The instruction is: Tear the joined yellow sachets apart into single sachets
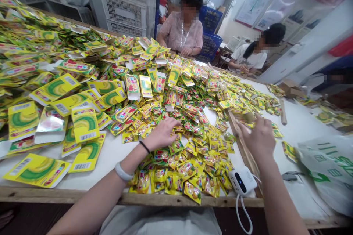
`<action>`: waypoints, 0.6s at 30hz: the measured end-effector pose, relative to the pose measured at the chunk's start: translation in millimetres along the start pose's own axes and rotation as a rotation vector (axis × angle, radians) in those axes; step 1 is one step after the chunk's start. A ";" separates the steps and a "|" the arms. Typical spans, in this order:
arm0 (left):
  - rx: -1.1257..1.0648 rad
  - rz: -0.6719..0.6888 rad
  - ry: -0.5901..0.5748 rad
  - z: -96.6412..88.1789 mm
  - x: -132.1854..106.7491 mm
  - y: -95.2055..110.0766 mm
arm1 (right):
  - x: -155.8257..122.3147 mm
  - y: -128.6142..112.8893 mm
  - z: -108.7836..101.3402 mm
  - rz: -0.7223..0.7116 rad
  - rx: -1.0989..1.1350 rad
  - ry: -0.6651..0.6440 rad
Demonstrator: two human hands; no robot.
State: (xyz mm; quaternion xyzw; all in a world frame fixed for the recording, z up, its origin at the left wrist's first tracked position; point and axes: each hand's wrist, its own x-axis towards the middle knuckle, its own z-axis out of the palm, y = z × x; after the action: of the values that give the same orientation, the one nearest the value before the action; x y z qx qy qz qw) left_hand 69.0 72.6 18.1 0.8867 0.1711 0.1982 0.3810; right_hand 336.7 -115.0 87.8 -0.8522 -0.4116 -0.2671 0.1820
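My left hand (162, 133), a black band and a pale bangle on its wrist, reaches over a heap of small candy packets (190, 169) in yellow, green and red wrappers. Its fingers are loosely bent and apart from the thumb, touching or just above the packets, and nothing shows in its grasp. My right hand (259, 137) is raised over the wooden divider strip (239, 139) on the right. Motion smears its fingers, and a blurred yellowish shape lies by the thumb; whether it is held I cannot tell.
Yellow printed boxes (85, 123) pile up on the left. A white power bank (242, 180) with a cable sits at the table's front edge. On the right lies a plastic bag (328, 169). Two people (182, 33) sit across the table, near white crates (124, 13).
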 end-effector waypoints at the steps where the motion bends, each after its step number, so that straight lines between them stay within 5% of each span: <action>1: 0.128 -0.031 -0.031 -9.0 -1.3 -7.4 | -0.3 -5.9 10.6 -0.053 0.022 -0.062; 5: 0.298 -0.081 -0.223 -22.9 -10.4 -24.1 | -27.3 -56.0 64.1 -0.363 0.330 -0.489; 9: 0.348 -0.039 -0.149 -15.3 -10.8 -27.5 | -48.4 -83.2 98.1 -0.364 0.427 -0.541; 14: 0.244 -0.032 -0.007 -17.4 -1.2 -33.6 | -34.2 -66.0 78.8 -0.248 0.569 -0.490; 18: 0.019 -0.083 0.036 -16.8 0.8 -25.9 | -27.1 -82.8 41.5 -0.215 0.819 -0.517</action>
State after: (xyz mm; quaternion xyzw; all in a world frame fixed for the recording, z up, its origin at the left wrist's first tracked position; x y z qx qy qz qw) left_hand 57.7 100.1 9.6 0.8786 0.2163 0.1968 0.3774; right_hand 269.2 -60.1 46.0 -0.7017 -0.6000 0.1195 0.3652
